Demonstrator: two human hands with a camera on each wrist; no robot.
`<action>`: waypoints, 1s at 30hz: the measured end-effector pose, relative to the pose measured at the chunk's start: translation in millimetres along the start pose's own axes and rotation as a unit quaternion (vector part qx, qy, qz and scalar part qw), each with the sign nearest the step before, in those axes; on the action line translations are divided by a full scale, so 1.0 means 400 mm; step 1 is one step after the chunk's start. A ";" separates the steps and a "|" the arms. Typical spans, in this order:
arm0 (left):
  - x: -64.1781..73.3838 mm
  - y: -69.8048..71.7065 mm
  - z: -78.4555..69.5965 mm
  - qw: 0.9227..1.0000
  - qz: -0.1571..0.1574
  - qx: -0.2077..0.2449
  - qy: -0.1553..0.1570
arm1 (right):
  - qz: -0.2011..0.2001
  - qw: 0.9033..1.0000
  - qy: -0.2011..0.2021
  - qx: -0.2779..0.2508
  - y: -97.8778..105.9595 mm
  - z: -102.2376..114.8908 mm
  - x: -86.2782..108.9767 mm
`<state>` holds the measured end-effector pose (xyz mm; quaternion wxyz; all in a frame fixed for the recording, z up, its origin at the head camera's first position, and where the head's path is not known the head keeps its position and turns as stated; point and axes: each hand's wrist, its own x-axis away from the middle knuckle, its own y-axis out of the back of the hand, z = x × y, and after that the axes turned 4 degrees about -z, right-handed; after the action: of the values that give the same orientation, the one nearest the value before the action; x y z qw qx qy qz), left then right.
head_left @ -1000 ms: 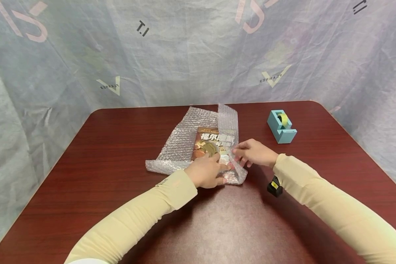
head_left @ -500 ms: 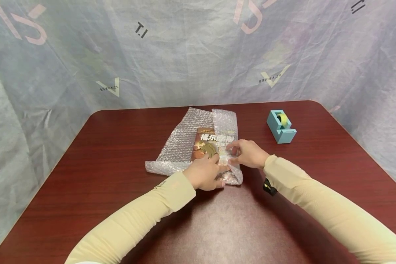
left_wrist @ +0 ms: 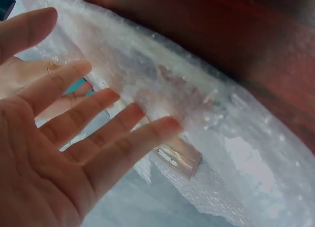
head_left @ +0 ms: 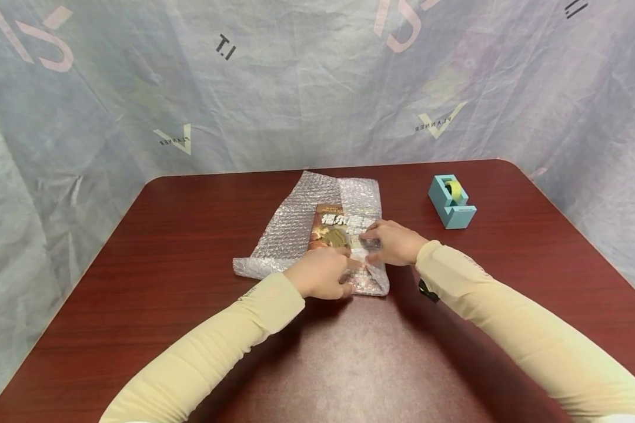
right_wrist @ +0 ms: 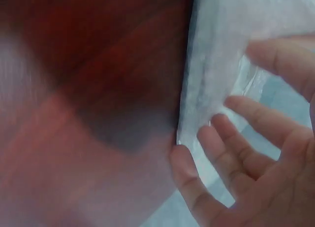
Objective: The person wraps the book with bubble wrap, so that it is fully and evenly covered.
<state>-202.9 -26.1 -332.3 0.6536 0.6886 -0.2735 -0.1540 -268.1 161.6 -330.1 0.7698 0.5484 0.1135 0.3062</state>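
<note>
Left arm point(head_left: 206, 355), in a pale yellow sleeve to the wrist, extends forward to the near end of the book point(head_left: 327, 232). Left hand point(head_left: 321, 273) lies over that end, palm down, fingers straight, thumb held apart. Right arm point(head_left: 513, 317), sleeved alike, reaches in from the book's right. Right hand point(head_left: 395, 242) is at the book's right side, fingers slightly bent, thumb apart.

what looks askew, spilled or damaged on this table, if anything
Only the bubble wrap looks askew: its left edge slants, and its near folded strip juts out left past the book, so it isn't squared to it. I see no spill or damage.
</note>
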 end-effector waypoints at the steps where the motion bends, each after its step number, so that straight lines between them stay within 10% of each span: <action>1: 0.001 0.001 0.002 1.000 -0.001 0.006 0.001 | 0.006 1.000 0.004 0.010 0.002 -0.001 -0.002; 30: 0.008 0.000 -0.003 1.000 0.000 -0.001 -0.006 | 0.035 0.991 0.000 0.131 0.027 0.026 -0.025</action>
<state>-199.7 -26.9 -331.8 0.6529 0.6867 -0.2777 -0.1584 -274.5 149.8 -318.0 0.6801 0.6483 0.1328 0.3155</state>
